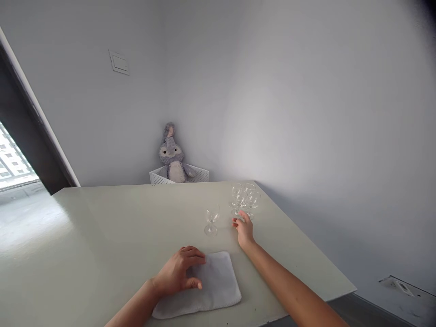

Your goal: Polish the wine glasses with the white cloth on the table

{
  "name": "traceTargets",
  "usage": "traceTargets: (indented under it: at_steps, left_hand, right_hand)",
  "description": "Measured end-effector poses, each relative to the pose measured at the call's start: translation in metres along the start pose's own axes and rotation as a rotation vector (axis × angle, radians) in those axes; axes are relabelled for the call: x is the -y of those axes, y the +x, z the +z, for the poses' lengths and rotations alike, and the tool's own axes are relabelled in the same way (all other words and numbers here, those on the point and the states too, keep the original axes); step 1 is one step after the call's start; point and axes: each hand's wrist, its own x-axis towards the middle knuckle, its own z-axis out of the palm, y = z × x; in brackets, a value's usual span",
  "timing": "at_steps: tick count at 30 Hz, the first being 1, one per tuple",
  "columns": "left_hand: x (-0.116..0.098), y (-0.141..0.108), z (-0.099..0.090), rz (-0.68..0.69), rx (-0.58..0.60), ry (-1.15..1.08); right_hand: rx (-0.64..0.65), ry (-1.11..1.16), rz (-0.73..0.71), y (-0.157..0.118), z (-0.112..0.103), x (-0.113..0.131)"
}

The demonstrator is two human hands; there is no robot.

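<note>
Over a folded grey-white cloth (218,281) at the table's near side is my left hand (179,272), thumb and fingers apart, holding nothing. My right hand (244,230) reaches farther out, its fingers parted just in front of a cluster of several clear stemmed glasses (254,199). Whether its fingertips touch the nearest glass I cannot tell. One more stemmed glass (211,220) stands upright by itself, left of my right hand and beyond the cloth.
The pale table (112,231) has its right edge along a grey wall (323,113). Behind the far edge, a plush rabbit (172,156) sits in a white perforated basket (200,175). A light switch (120,62) is on the left wall.
</note>
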Motion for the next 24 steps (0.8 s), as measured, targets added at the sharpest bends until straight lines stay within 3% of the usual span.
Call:
traceTargets:
  at_steps: [6,10,14,18,24]
  left_hand:
    - [0.01,-0.002,-0.008,-0.244,-0.128,-0.332]
    - [0.019,-0.002,-0.013,-0.452,-0.227,-0.485]
    - [0.027,-0.002,-0.013,-0.566,-0.301,-0.549]
    - [0.037,0.007,-0.009,-0.631,-0.286,-0.461]
    - [0.045,0.044,-0.002,-0.523,-0.254,-0.269]
  right_hand:
    - [0.074,0.007,0.058,0.026,0.007,0.003]
    - [0.147,0.0,0.085,0.017,0.023,-0.004]
    - [0.258,-0.006,0.108,0.001,0.039,-0.012]
    - [0.404,-0.005,0.096,-0.014,0.052,-0.014]
    - [0.59,0.002,0.049,-0.028,0.054,-0.007]
